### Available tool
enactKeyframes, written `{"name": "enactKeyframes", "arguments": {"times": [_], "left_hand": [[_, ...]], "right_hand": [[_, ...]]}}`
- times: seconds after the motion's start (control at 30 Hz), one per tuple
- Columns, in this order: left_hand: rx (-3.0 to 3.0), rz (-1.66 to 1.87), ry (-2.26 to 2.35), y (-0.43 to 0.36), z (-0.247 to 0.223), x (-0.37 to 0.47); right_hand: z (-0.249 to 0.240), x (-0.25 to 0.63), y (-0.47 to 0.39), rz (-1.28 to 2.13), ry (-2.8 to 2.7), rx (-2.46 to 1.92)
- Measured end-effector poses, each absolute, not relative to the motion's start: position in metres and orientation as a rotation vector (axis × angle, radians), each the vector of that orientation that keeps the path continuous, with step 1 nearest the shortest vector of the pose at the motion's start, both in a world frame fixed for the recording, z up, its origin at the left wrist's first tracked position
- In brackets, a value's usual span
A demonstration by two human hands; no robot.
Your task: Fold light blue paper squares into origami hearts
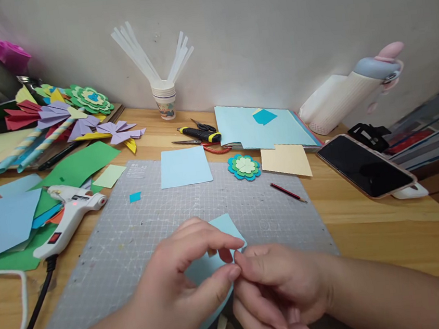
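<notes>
My left hand (193,264) is above the lower middle of the grey cutting mat (130,247), its thumb and forefinger apart near my right fingertips. My right hand (273,279) has its fingers curled, with thumb and forefinger pressed together; whatever they pinch, if anything, is too small to make out. Beneath both hands lies a light blue paper sheet (228,225), partly covered by them. Farther back on the mat are a square light blue sheet (185,166) and a layered paper flower (244,167) in blue, green and pale green.
At left are a white glue gun (70,217) with its cord, coloured papers and paper flowers (89,99). A cup with strips (165,99), scissors and a cutter (199,134) stand or lie behind. A pencil (288,192), phone (366,164) and bottle (357,95) are right.
</notes>
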State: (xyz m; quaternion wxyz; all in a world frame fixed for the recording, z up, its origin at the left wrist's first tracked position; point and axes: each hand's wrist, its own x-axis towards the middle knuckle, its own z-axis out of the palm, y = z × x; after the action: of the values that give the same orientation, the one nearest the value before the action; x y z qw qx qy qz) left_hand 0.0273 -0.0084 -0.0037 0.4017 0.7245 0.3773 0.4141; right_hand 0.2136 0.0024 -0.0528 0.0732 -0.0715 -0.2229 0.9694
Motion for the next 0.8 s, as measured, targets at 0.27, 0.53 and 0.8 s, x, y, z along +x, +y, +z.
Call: {"name": "enactKeyframes", "arguments": {"times": [0.27, 0.53, 0.8], "left_hand": [[1.753, 1.109, 0.83, -0.007, -0.007, 0.031], [1.583, 1.078, 0.823, -0.01, -0.01, 0.032], [1.605, 1.081, 0.902, -0.009, -0.01, 0.034]], "right_hand": [[-0.087, 0.212, -0.004, 3.098, -0.342, 0.389], [-0.065, 0.219, 0.004, 3.216, -0.695, 0.174], [-0.035, 0.22, 0.009, 3.228, -0.897, -0.061]]}}
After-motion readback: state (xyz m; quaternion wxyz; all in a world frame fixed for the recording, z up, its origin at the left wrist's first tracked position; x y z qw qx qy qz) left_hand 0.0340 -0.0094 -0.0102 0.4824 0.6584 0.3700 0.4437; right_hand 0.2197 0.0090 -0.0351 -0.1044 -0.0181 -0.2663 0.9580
